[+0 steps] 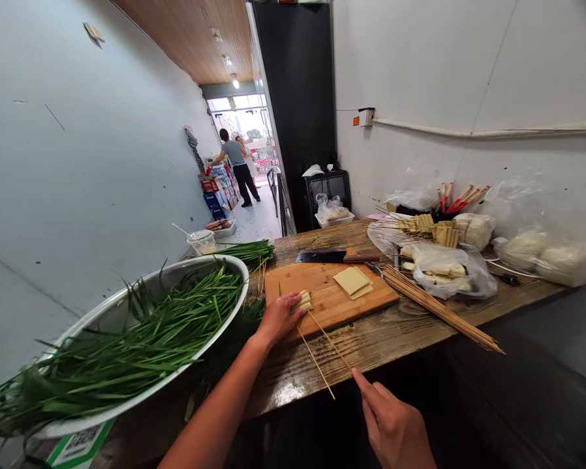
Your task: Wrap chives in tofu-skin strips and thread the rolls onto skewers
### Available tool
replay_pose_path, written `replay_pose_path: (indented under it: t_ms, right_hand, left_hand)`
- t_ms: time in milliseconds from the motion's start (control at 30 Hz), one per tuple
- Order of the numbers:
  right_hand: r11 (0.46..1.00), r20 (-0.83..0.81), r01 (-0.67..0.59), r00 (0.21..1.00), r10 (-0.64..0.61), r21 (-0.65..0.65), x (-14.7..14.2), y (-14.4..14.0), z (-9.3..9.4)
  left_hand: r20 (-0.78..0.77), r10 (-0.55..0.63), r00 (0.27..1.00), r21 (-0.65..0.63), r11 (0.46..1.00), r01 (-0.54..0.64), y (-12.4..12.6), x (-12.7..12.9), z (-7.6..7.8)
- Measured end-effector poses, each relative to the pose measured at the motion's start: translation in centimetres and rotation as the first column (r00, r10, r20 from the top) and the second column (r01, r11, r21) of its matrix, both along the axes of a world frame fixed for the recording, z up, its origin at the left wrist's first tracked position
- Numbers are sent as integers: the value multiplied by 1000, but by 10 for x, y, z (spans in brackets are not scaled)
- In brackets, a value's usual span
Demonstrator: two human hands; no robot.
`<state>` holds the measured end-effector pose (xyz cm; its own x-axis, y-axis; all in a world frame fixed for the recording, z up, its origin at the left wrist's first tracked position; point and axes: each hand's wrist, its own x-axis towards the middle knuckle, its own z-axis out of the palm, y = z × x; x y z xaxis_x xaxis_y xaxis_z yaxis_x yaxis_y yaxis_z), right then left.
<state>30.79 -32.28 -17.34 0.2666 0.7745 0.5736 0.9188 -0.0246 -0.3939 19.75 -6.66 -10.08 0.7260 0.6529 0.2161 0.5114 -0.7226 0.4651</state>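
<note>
On the near left of the wooden cutting board (320, 277), my left hand (277, 320) is closed over small pale yellow rolls (305, 300), which look like rolled tofu sheets with greens inside. My right hand (395, 417), low in front of the table edge, pinches the near end of a bamboo skewer (333, 341). Its far end meets the rolls by my left fingers; whether it has pierced them I cannot tell. A second skewer (317, 365) slants out from under the left hand. Flat square yellow sheets (351, 280) lie stacked on the board's right side.
A cleaver (322, 256) lies behind the board. Left stands a big metal bowl (247, 277) of long green chives (176, 332). Loose skewers (439, 309) and bagged food (437, 267) lie to the right. Two people (235, 156) stand far off near the doorway.
</note>
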Motion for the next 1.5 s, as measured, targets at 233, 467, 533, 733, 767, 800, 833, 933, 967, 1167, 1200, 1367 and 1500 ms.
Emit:
replay_pose_path:
  t_ms: [233, 467, 533, 733, 767, 800, 833, 933, 967, 1167, 1200, 1367, 1500]
  right_hand:
    - [999, -27, -37, 999, 37, -15, 0, 0, -1]
    - [999, -44, -35, 998, 36, 9, -1, 3, 1]
    - [999, -42, -31, 999, 31, 12, -2, 3, 2]
    - [999, -20, -28, 999, 28, -21, -3, 3, 9]
    - [999, -12, -26, 1000, 26, -43, -2, 2, 10]
    - [998, -1, -26, 1000, 26, -65, -2, 2, 11]
    - [996, 13, -30, 999, 31, -89, -2, 2, 13]
    - [988, 51, -35, 998, 43, -149, -3, 2, 20]
    - [986, 57, -36, 997, 46, -165, -3, 3, 23]
    - [965, -49, -62, 998, 51, -257, -2, 14, 43]
    - [959, -75, -71, 996, 52, -276, -1, 17, 45]
    - [950, -172, -131, 981, 84, -283, 1, 32, 48]
    - [953, -186, -144, 978, 96, -266, 0, 39, 45]
  left_hand:
    - [-26, -3, 1000, -15, 1000, 3, -1, 0, 4]
    - [-34, -16, 999, -11, 1000, 16, 1, -1, 2]
    - [-21, -19, 1000, -11, 1000, 19, 1, -1, 1]
    - [-5, -30, 1000, -1, 1000, 30, 3, -3, -4]
    - [-10, -34, 999, 6, 999, 34, 3, -4, -4]
    - [-14, -45, 999, 13, 999, 45, 3, -4, -5]
    - [-14, -59, 998, 19, 998, 59, 4, -5, -6]
    - [3, -104, 995, 33, 994, 104, 4, -6, -8]
    - [8, -112, 994, 37, 993, 112, 4, -6, -8]
    - [4, -88, 996, 61, 994, 88, 1, -5, -8]
    - [1, -86, 996, 61, 994, 86, 0, -5, -8]
    - [-14, -80, 997, 57, 995, 81, -1, -5, -5]
    - [-21, -88, 996, 63, 994, 89, -1, -5, -5]
